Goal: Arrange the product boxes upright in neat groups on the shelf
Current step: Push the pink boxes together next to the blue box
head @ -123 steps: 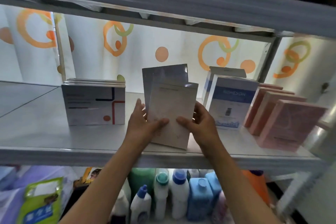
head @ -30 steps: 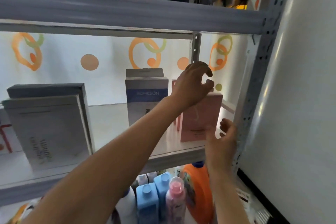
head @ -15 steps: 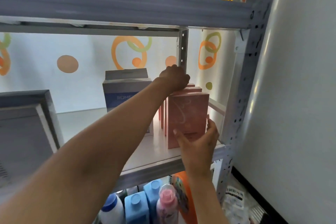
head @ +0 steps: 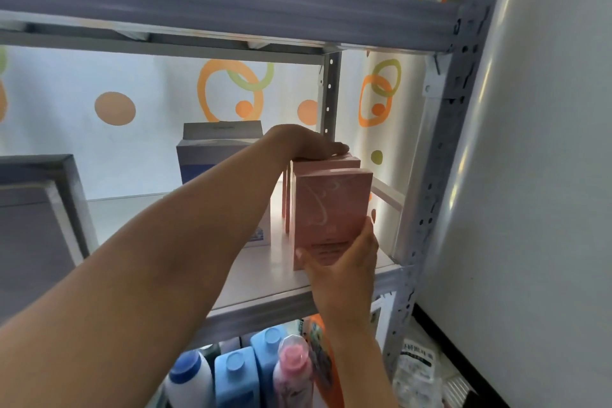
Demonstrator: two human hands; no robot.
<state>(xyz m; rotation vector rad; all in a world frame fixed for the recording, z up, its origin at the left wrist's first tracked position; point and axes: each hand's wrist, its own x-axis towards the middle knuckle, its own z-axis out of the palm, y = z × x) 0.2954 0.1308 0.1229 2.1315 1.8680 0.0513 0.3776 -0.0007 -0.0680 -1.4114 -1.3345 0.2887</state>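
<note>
Grey metal rack, backlit circle-patterned curtain

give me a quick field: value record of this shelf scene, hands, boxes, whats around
left hand: left hand lies palm down on top of the pink boxes at the back
right hand: right hand holds the lower front of the front pink box
pink boxes: upright, packed in a row at the right end of the shelf, exact count unclear
blue and white box: blue and white box upright to the left, partly hidden by the forearm
grey box: grey box at the left edge, cut off
below: bottles with blue and pink caps
</note>
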